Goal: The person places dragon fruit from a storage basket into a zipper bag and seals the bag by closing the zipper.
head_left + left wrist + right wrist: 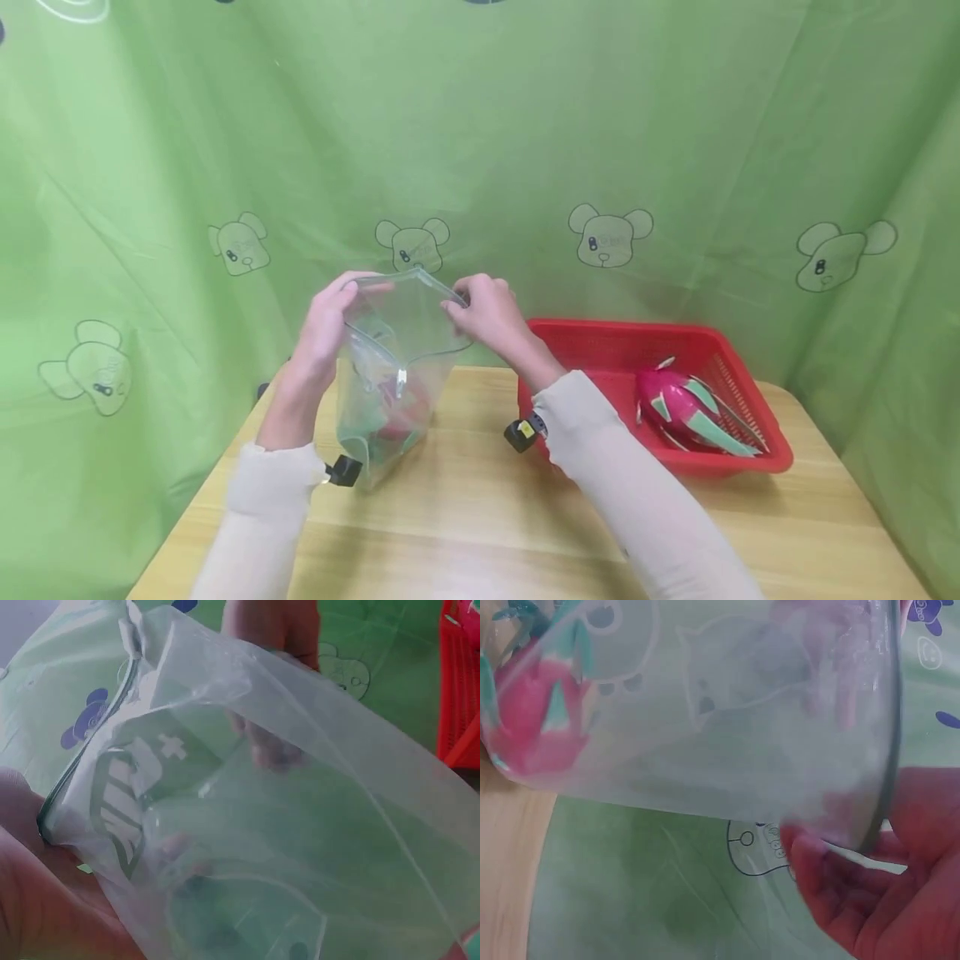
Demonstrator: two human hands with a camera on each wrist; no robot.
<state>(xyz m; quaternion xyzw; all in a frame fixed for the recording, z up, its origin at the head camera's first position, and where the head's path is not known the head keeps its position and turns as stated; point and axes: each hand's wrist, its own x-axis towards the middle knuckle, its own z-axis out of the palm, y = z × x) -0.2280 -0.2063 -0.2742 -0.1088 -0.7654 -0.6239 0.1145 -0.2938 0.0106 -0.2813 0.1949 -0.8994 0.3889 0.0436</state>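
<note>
A clear zip bag (431, 333) stands upright on the table with its mouth spread apart. Inside, near the bottom, lies a pink and green dragon fruit (536, 712), blurred by the plastic. My left hand (324, 329) holds the left side of the bag's rim, thumb outside and fingers reaching within. At the opposite side, my right hand (491, 312) pinches the rim between thumb and fingers. The zip slider (401, 382) hangs at the near edge of the mouth. Another dragon fruit (678, 400) sits in the red basket (780, 457).
The red basket stands at the right of the wooden table (457, 533), under and beside my right forearm. A green curtain (510, 150) with printed bear heads hangs behind the table. Small black cameras (345, 471) are strapped at both wrists.
</note>
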